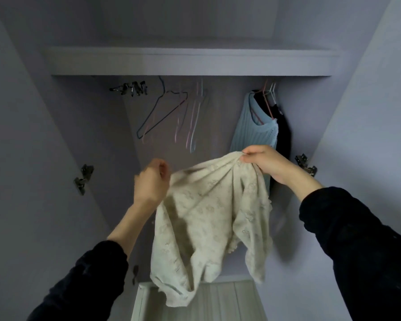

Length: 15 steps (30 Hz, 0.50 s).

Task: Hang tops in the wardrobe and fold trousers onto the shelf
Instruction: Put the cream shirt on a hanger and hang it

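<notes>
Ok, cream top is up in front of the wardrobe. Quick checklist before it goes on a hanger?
1. Right hand grips cream top: ok.
2. Left hand grips the top's other side: cannot tell, blurred.
3. Empty hangers within view: ok.
4. Hanger already in the top: not ok.
5. Gap between the hangers and blue sweater: ok.
6. Top spread flat: not ok, bunched.

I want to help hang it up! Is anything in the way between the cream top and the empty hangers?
Nothing visible. The cream knitted top hangs from both hands, with open space up to the empty wire hangers.
</notes>
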Motion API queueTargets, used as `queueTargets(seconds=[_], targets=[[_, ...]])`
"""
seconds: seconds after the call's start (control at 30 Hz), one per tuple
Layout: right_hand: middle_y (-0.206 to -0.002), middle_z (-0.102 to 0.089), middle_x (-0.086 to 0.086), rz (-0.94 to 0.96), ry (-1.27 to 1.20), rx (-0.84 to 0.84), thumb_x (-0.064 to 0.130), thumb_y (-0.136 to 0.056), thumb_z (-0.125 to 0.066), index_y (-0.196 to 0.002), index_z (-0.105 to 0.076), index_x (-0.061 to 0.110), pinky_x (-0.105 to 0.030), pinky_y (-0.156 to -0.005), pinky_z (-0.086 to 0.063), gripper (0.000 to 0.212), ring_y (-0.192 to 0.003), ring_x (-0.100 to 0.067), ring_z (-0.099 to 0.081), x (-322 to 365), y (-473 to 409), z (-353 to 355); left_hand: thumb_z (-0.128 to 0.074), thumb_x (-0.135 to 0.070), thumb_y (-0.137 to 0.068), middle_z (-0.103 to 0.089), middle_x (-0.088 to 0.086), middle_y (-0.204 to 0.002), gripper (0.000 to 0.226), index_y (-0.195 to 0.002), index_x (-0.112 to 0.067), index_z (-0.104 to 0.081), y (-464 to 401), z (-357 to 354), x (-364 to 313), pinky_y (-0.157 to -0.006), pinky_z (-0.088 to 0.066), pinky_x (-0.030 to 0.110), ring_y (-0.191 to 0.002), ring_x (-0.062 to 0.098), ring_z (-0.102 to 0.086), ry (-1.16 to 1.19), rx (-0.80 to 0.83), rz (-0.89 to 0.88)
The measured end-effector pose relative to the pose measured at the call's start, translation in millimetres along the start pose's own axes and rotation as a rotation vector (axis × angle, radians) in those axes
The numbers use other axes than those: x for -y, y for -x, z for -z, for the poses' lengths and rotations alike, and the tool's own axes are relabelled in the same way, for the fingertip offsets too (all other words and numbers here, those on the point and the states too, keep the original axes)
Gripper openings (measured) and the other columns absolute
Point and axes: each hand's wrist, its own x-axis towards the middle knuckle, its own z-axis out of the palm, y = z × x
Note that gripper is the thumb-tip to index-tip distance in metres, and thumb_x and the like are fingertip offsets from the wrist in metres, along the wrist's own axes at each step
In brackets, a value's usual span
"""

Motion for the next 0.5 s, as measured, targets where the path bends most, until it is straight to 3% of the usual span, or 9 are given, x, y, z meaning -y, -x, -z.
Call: queueTargets(seconds=[0.13, 0.2, 0.23, 0.33, 0.4, 0.43, 0.5], targets=[[-0.092, -0.066, -0.008, -0.169, -0.34, -0.014, 0.003, -0.09, -0.059, -0.109, -0.062, 0.003, -0.029, -0.078, -0.051, 0.019, -0.082, -0.017, -0.063, 14, -16, -8, -0.072, -0.033, -0.08, -0.069, -0.012, -0.087, 0.032, -0.107, -0.02, -0.064, 57, -44, -13, -0.08, -0.051, 0.027, -0.08, 0.002, -0.065, 0.264, 0.271, -0.257], [-0.089, -0.065, -0.008, -0.227, -0.426, -0.01, 0.003, -0.09, -0.058, -0.102, -0.062, 0.005, -0.029, -0.07, -0.051, 0.013, -0.077, -0.016, -0.062, 18, -21, -7, -0.075, -0.046, -0.071, -0.067, -0.015, -0.09, 0.048, -0.113, -0.028, -0.06, 75, -60, -18, -0.082, -0.05, 0.02, -0.084, -0.005, -0.061, 0.359, 0.503, -0.194], [-0.089, -0.065, -0.007, -0.248, -0.463, -0.011, 0.003, -0.09, -0.057, -0.103, -0.062, 0.006, -0.028, -0.066, -0.052, 0.013, -0.077, -0.016, -0.062, 19, -23, -5, -0.077, -0.045, -0.07, -0.068, -0.011, -0.09, 0.045, -0.11, -0.032, -0.059, 80, -67, -20, -0.08, -0.051, 0.021, -0.082, -0.005, -0.06, 0.412, 0.591, -0.117], [-0.094, -0.065, -0.008, -0.254, -0.531, -0.066, 0.002, -0.091, -0.056, -0.115, -0.059, 0.004, -0.027, -0.062, -0.05, 0.024, -0.08, -0.017, -0.062, 15, -27, 4, -0.077, -0.032, -0.076, -0.065, 0.0, -0.07, 0.019, -0.079, -0.017, -0.067, 78, -77, -33, -0.064, -0.05, 0.035, -0.063, 0.004, -0.052, 0.458, 0.555, 0.032], [-0.105, -0.065, -0.013, -0.241, -0.512, -0.151, -0.001, -0.09, -0.057, -0.119, -0.058, 0.0, -0.028, -0.069, -0.051, 0.029, -0.089, -0.019, -0.062, 5, -29, 11, -0.075, -0.025, -0.078, -0.056, -0.011, -0.053, 0.026, -0.059, -0.014, -0.062, 68, -76, -42, -0.052, -0.043, 0.024, -0.051, 0.0, -0.047, 0.458, 0.487, 0.093], [-0.112, -0.064, -0.015, -0.241, -0.484, -0.192, -0.001, -0.09, -0.057, -0.119, -0.058, -0.001, -0.03, -0.074, -0.051, 0.029, -0.093, -0.02, -0.061, -2, -29, 13, -0.076, -0.024, -0.078, -0.056, -0.011, -0.051, 0.028, -0.055, -0.015, -0.061, 62, -73, -47, -0.051, -0.042, 0.021, -0.049, 0.0, -0.048, 0.48, 0.471, 0.134], [-0.119, -0.062, -0.016, -0.259, -0.398, -0.205, 0.004, -0.092, -0.057, -0.119, -0.058, 0.002, -0.032, -0.078, -0.051, 0.028, -0.093, -0.02, -0.061, -19, -24, 16, -0.077, -0.021, -0.076, -0.065, -0.001, -0.06, 0.022, -0.061, -0.009, -0.067, 46, -69, -55, -0.059, -0.05, 0.028, -0.057, 0.009, -0.058, 0.576, 0.45, 0.219]])
